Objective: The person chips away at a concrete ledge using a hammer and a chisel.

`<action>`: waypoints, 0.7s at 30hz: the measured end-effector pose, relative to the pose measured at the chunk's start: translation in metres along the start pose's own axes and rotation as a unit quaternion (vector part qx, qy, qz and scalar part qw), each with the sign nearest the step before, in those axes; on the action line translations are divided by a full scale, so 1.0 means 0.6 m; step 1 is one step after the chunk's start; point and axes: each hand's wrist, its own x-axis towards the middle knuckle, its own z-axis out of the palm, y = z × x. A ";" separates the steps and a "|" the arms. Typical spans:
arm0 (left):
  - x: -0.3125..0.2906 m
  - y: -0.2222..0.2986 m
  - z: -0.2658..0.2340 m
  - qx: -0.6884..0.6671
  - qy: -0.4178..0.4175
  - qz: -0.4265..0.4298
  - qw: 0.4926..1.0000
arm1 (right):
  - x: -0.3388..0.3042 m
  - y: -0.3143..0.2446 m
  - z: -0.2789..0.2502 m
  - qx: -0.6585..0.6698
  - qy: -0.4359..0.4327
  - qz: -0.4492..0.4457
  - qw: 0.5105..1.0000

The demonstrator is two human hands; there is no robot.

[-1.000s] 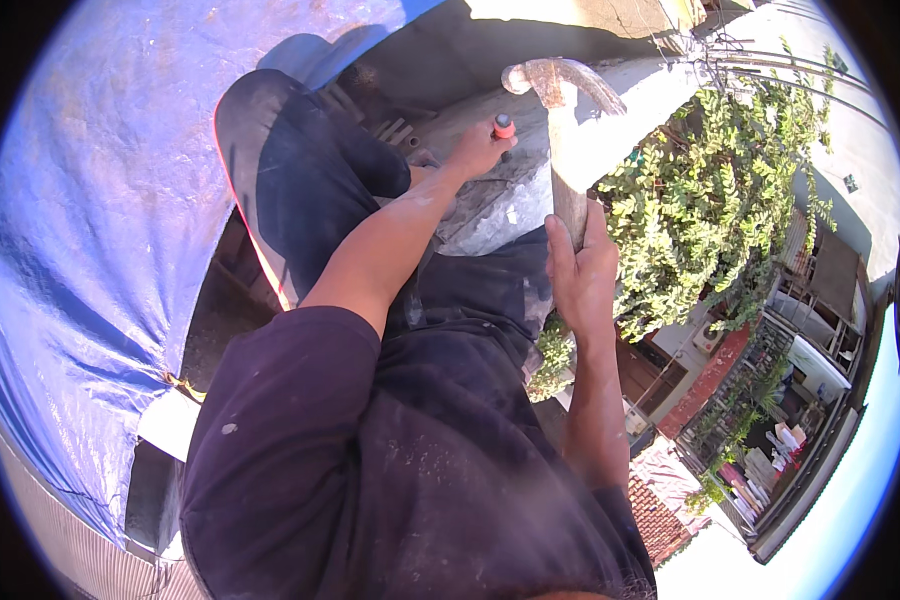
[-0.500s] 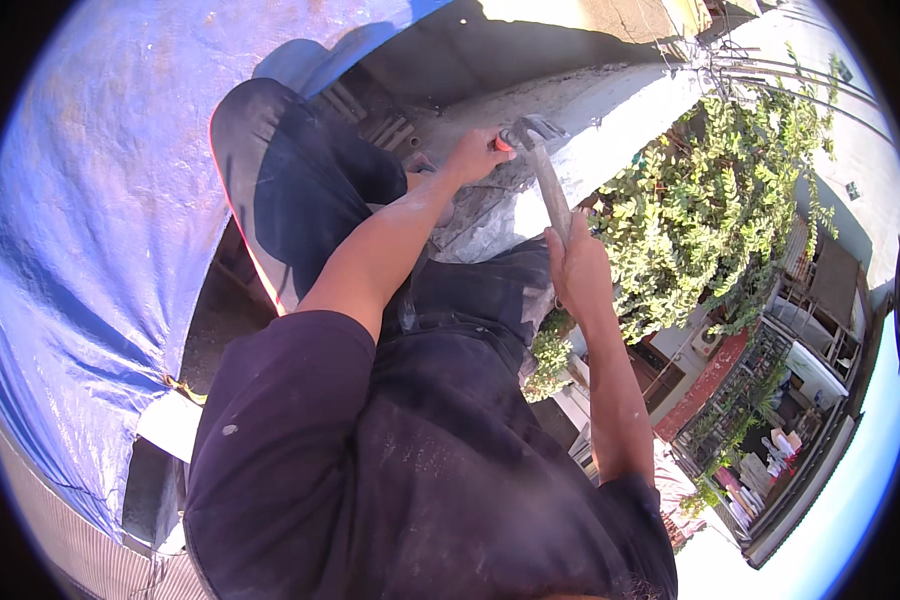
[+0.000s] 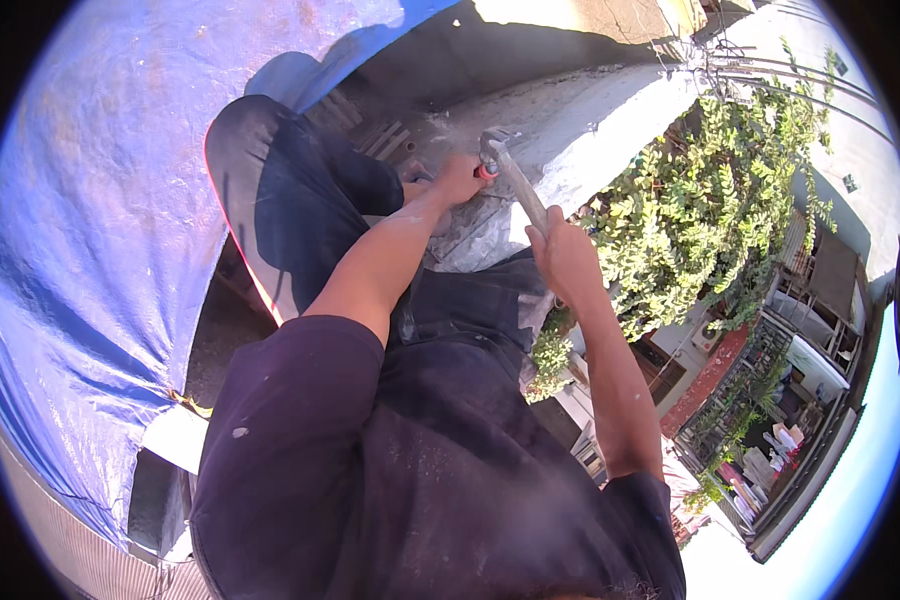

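My left hand point(image 3: 458, 180) is closed around a short tool with a red grip point(image 3: 486, 172), probably a chisel; its lower end is hidden by the hand. In my right hand point(image 3: 568, 258) is a hammer point(image 3: 523, 188), gripped by its worn wooden handle. The hammer's metal head is right at the top of the red-gripped tool; I cannot tell whether they touch. Both hands are over a dusty grey concrete ledge point(image 3: 560, 115), in front of my bent legs.
A blue tarp point(image 3: 90, 210) spreads over the left side. Leafy green branches point(image 3: 690, 210) grow along the ledge's right side. Cables point(image 3: 770, 75) run at the upper right, and a building with a cluttered opening point(image 3: 770, 450) lies lower right.
The hammer head has swung left, to the top of the red-gripped tool. My left hand sits slightly lower and further left in view, and my right hand has shifted a little left.
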 end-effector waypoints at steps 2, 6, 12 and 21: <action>0.002 -0.018 0.014 -0.063 0.014 0.012 0.998 | -0.026 -0.026 -0.027 0.070 0.027 0.020 0.997; 0.000 0.002 -0.013 -0.112 0.088 -0.037 0.989 | -0.065 -0.056 -0.064 0.223 0.102 0.072 0.967; 0.026 0.018 -0.040 -0.294 0.101 -0.045 0.949 | -0.075 -0.059 -0.069 0.396 0.128 0.128 0.900; 0.007 0.025 -0.036 -0.329 0.095 -0.049 0.938 | -0.073 -0.054 -0.053 0.308 0.113 0.078 0.941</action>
